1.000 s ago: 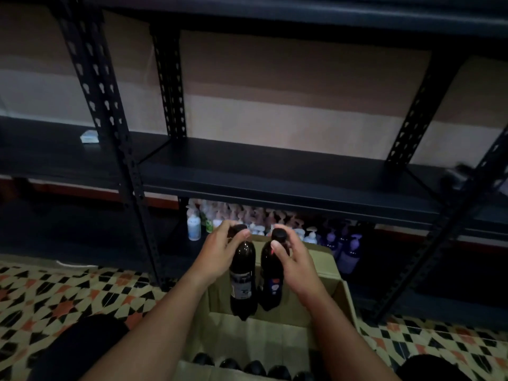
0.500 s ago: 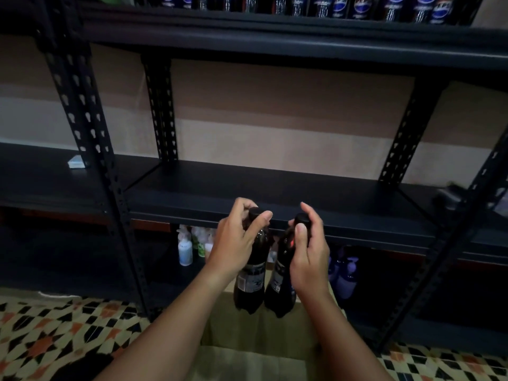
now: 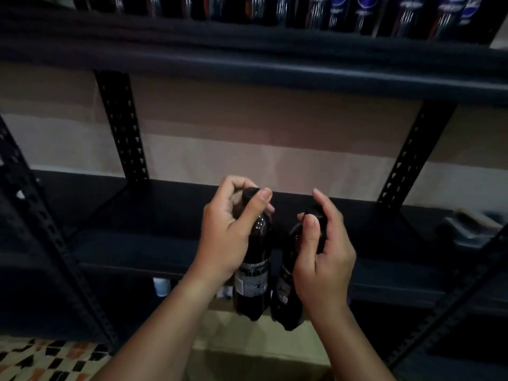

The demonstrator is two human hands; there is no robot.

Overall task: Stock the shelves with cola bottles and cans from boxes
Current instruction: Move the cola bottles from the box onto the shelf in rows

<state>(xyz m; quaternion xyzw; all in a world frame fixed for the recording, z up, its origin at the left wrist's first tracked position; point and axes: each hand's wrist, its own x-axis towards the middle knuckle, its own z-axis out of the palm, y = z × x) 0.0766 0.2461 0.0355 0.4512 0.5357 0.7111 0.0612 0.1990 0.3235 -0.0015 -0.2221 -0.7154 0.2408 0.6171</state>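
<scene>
Now left hand (image 3: 228, 237) grips neck of left cola bottle (image 3: 254, 273), fingers curled round cap, thumb pressed on front. Right hand (image 3: 324, 259) pinches cap of right cola bottle (image 3: 286, 292), index finger straight above. Bottles hang side by side below fingers, before dark shelf (image 3: 165, 243). Cardboard box (image 3: 247, 339) beneath.

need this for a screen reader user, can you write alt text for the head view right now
Two hands each hold a dark cola bottle by its neck, left hand on the left bottle, right hand on the right bottle, raised before an empty black shelf. Cans line the shelf above.
</scene>
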